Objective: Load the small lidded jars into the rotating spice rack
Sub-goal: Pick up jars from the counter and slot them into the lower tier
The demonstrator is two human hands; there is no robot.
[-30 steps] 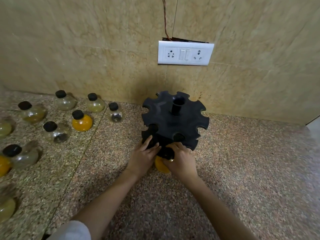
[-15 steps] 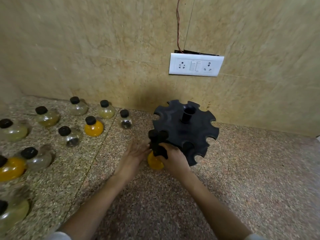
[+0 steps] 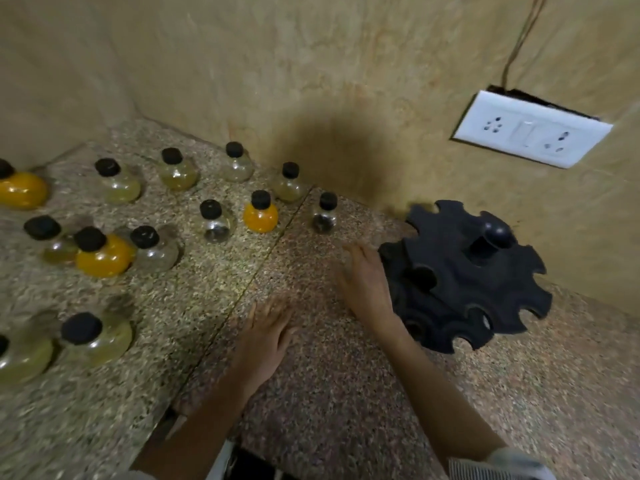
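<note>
The black notched spice rack (image 3: 464, 271) stands at the right near the wall, with a black jar lid showing in a slot on its left side. Several small round jars with black lids stand on the granite counter at the left, among them an orange jar (image 3: 260, 216), a clear jar (image 3: 324, 216) nearest the rack and another orange jar (image 3: 104, 254). My right hand (image 3: 365, 282) hovers just left of the rack, fingers straight, holding nothing. My left hand (image 3: 266, 334) is lower and to the left, fingers extended over the counter, also empty.
A white socket plate (image 3: 530, 131) with a wire above it sits on the tiled wall at the upper right. The wall corner lies behind the jars. A seam (image 3: 242, 299) runs through the counter between the jars and my hands.
Both hands have come off the rack and the orange jar and moved left, now empty. The view has swung left, so more jars show and the rack sits at the right.
</note>
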